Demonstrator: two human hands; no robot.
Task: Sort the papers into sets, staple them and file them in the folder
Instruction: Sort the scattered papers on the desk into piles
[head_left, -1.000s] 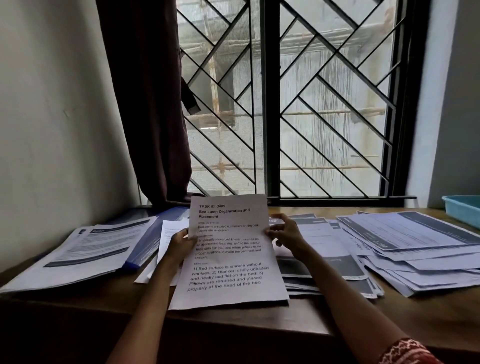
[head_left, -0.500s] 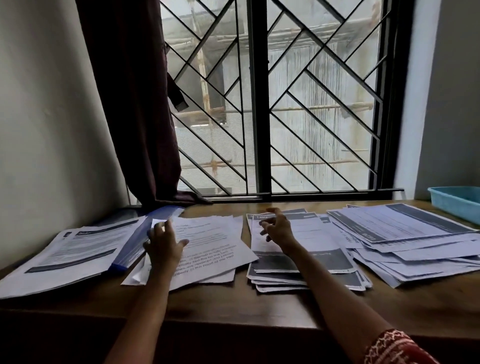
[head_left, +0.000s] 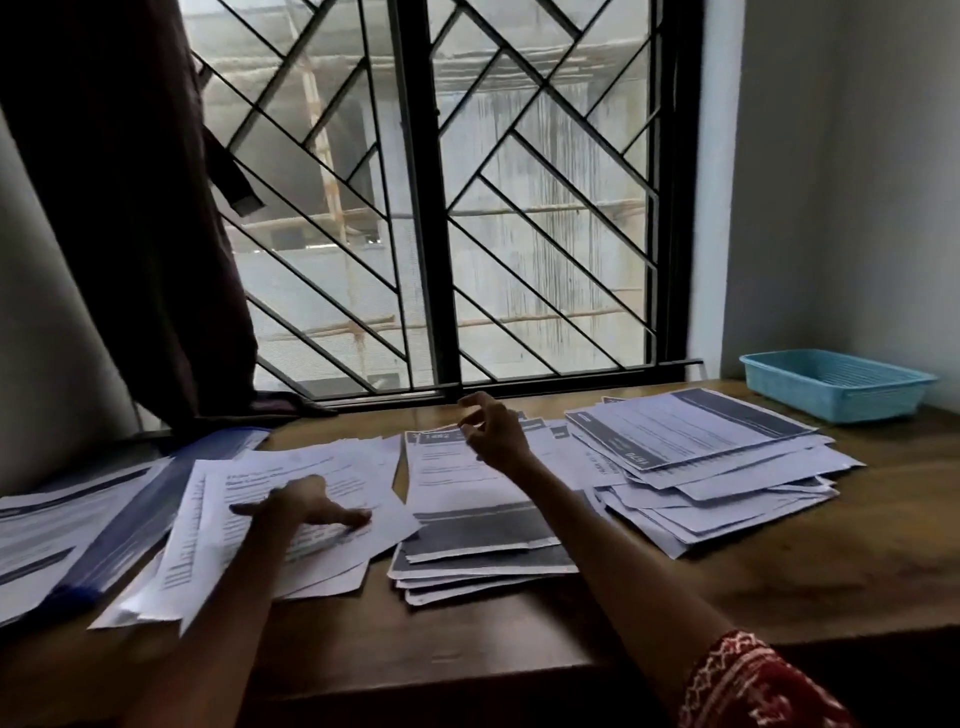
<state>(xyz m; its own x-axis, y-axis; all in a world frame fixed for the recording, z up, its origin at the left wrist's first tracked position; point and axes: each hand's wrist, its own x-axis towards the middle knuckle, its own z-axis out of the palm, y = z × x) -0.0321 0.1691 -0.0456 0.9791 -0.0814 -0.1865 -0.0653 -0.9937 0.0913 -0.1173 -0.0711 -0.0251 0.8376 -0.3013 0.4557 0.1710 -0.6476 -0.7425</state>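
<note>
While the left hand (head_left: 306, 506) lies flat, fingers spread, on the left paper pile (head_left: 291, 519), the right hand (head_left: 491, 434) hovers loosely curled, empty, above the middle pile (head_left: 467, 525); four piles show.

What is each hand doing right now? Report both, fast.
Left hand: open, fingers flat, pressing on the left paper pile.
Right hand: loosely curled above the middle paper pile, holding nothing.

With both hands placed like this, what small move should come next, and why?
Probably lower the right hand to pinch the top sheet of the middle pile. It hovers there, fingers loosely curled and holding nothing, while the left hand presses flat on the left pile.
</note>
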